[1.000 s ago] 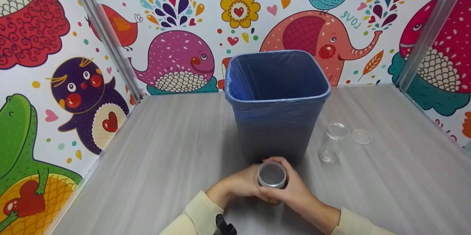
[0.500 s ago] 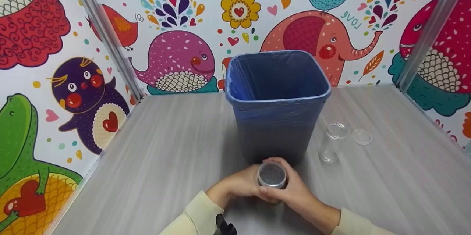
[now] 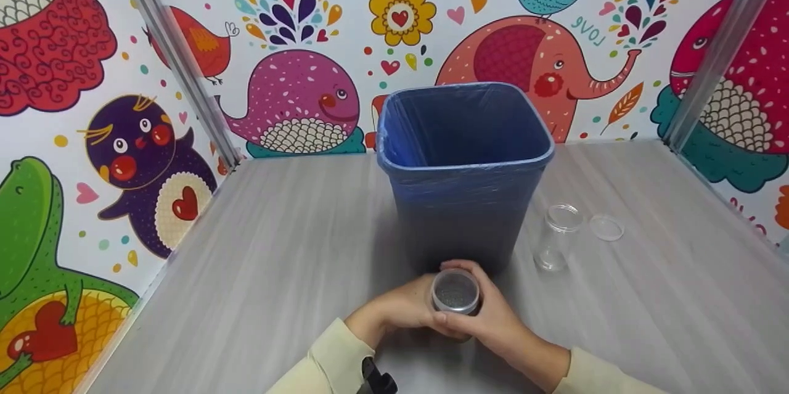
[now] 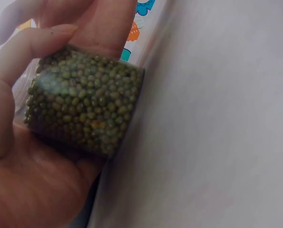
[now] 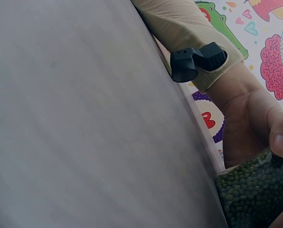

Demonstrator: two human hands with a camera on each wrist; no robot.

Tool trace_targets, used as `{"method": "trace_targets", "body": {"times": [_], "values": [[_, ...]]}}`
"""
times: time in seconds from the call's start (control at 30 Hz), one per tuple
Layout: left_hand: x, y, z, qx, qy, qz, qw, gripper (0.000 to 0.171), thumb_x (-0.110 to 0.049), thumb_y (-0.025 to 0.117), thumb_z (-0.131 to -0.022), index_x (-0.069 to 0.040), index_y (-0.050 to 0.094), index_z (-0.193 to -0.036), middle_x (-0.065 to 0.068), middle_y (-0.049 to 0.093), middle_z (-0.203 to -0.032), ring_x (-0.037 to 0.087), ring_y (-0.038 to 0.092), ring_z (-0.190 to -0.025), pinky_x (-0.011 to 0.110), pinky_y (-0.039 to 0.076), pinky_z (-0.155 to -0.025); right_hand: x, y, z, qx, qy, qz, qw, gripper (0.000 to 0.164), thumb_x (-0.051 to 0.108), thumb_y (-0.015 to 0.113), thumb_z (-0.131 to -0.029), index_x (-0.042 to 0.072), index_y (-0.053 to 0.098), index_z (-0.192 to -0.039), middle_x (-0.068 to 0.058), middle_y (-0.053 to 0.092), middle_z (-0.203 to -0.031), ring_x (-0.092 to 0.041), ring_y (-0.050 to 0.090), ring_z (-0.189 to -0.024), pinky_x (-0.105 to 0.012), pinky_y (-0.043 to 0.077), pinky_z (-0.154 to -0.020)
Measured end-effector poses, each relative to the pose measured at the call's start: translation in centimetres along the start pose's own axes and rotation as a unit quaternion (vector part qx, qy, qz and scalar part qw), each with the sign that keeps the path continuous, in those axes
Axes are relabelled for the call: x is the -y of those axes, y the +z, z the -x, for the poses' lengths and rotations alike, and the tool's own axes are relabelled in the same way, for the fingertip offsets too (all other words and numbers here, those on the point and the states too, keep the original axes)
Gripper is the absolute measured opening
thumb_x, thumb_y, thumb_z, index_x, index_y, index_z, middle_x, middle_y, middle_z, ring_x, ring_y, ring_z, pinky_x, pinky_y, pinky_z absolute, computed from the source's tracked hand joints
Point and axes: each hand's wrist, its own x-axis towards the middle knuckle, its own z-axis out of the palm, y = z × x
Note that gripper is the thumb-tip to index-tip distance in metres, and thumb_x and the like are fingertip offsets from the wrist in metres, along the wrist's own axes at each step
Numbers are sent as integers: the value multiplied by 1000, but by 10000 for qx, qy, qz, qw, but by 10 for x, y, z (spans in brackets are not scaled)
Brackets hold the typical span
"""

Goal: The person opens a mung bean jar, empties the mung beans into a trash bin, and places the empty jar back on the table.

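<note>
A clear jar (image 3: 455,293) stands in front of the bin, between my two hands. Small green beans (image 4: 84,97), which look like mung beans, show through its wall in the left wrist view. My left hand (image 3: 404,306) holds the jar from the left, and its thumb (image 5: 280,137) lies against the wall in the right wrist view. From the other side my right hand (image 3: 500,320) grips it, fingers round the far side and thumb across the near side. Whether a lid covers the jar's top, I cannot tell. Neither can I tell whether its base touches the table.
Just beyond the hands stands a blue bin (image 3: 465,197) lined with a clear bag. Right of it are a clear empty jar (image 3: 558,240), upright, and a flat clear round lid (image 3: 606,227). The grey table (image 3: 296,246) meets patterned walls at the back and sides.
</note>
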Motion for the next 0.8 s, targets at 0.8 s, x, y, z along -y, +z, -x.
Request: {"method": "trace_targets", "body": {"times": [0.8], "values": [[0, 0, 0, -71, -10, -103, 9999, 68, -3, 92, -78, -18, 63, -138, -16, 70, -122, 5, 65, -113, 25, 47, -107, 0, 1, 1, -270, -12, -209, 9994, 71, 3, 92, -77, -1, 45, -129, -18, 61, -142, -14, 57, -131, -21, 36, -111]]}}
